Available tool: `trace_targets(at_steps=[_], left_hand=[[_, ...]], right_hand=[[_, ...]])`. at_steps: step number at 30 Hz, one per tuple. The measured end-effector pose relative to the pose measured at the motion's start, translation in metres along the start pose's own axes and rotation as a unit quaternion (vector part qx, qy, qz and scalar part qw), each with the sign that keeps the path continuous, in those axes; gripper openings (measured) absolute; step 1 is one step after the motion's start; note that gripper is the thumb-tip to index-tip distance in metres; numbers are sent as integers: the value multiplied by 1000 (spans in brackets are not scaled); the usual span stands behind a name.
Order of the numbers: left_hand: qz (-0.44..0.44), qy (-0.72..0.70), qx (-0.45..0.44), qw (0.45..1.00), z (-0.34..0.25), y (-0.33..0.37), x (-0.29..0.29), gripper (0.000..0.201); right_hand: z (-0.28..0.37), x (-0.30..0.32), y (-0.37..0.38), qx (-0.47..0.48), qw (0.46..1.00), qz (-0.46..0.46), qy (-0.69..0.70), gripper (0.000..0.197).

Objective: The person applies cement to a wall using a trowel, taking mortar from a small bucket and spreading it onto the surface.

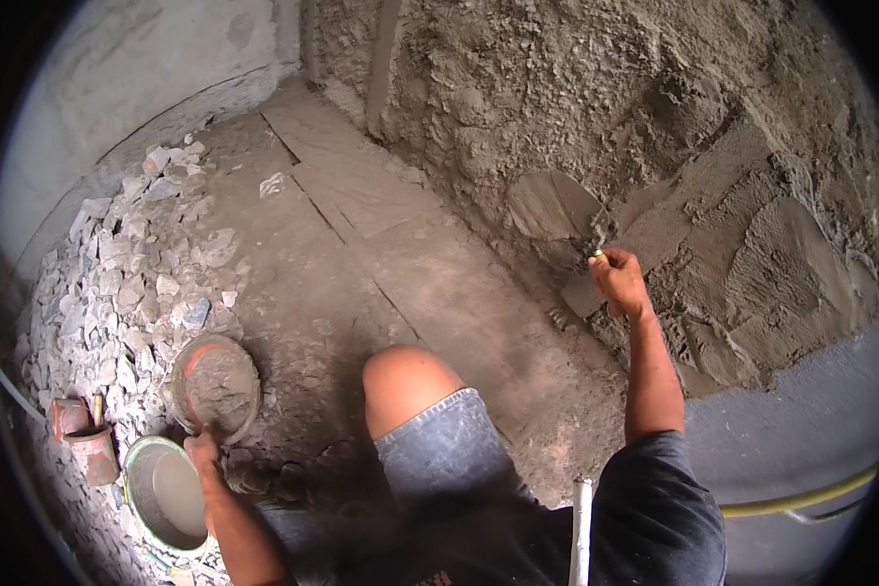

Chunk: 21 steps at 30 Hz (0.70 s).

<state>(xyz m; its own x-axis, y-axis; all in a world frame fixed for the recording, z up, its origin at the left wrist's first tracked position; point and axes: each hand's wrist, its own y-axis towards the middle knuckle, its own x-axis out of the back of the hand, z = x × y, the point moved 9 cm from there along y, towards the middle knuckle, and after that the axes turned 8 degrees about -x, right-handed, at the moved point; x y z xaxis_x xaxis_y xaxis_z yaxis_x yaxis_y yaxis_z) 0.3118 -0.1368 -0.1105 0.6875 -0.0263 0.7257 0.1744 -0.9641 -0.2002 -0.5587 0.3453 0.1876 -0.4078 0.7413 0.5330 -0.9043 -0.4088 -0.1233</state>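
My right hand (618, 280) is closed round the pale handle of a trowel, its arm stretched out to the right. The trowel's broad grey blade (554, 205) lies close to the foot of the rough wall, beside wet mortar (752, 264) spread over the surface. My left hand (202, 449) grips the near rim of a round, shallow basin (254, 391), with its fingers partly hidden. Grey mortar sits in that basin, which has a reddish patch inside its far edge. Just below the left hand stands a bucket (137, 479) of cloudy liquid.
Broken stones (107, 293) cover the ground on the left, with two reddish containers (92, 457) among them. A smooth pale wall (156, 68) rises at the back left. My bent knee (410, 386) is in the middle. A yellow hose (801, 500) runs at lower right.
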Motion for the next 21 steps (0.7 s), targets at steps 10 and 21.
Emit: trace_targets(at_steps=[10,21], left_hand=[[40,-47,12,998,-18,-16,-11,56],[-26,-11,-39,999,29,35,-16,45]], right_hand=[[28,73,-99,-32,988,-89,-120,20],[-77,-62,-41,53,954,-51,-290,30]])
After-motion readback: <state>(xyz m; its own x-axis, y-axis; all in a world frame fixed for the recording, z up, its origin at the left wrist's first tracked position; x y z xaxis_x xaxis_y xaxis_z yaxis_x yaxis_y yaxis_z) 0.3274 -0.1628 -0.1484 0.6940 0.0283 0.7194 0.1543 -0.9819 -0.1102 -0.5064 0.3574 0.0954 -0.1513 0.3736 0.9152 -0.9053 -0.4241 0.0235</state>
